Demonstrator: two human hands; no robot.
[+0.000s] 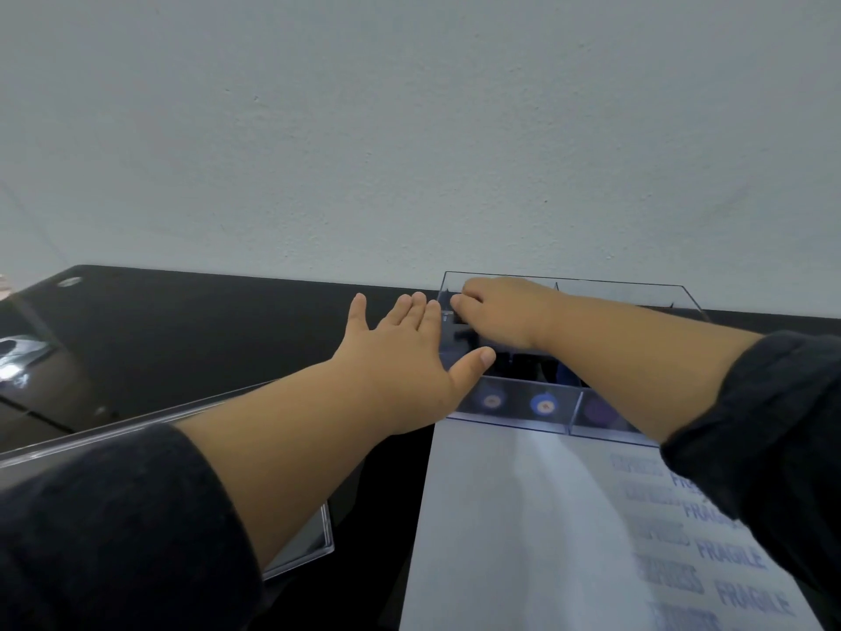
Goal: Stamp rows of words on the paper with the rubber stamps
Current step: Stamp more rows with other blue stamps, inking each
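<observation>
Here, both arms are reaching forward over a glossy black table (pixel 182 339) toward a clear plastic organizer tray (pixel 514 421) that is standing near the pale wall (pixel 409 129). The left hand (pixel 405 352) is lying flat and open, fingers straight and close together with the thumb spread out to the side, its fingertips touching or just beside the tray's left wall; it is holding nothing. The right hand (pixel 500 311) is reaching down into the tray's rear left compartment with its fingers curled over something dark there, but the blur and the hand itself are hiding whether it is gripping a stamp, so I cannot tell. In the tray's front compartments, round blue and purple shapes (pixel 544 404) are showing through the plastic, too blurred to name for certain. The white paper (pixel 509 530) is lying on the table just in front of the tray, its far edge touching or nearly touching the tray's front wall. Blue stamped words (pixel 732 557) are running in rows down the paper's right part; "FRAGILE" is readable in one column, while the column left of it is too smeared to read. Dark sleeves (pixel 113 530) are covering both forearms partway, and a second clear plastic piece (pixel 314 544) is lying under the left arm at the table's near left.
</observation>
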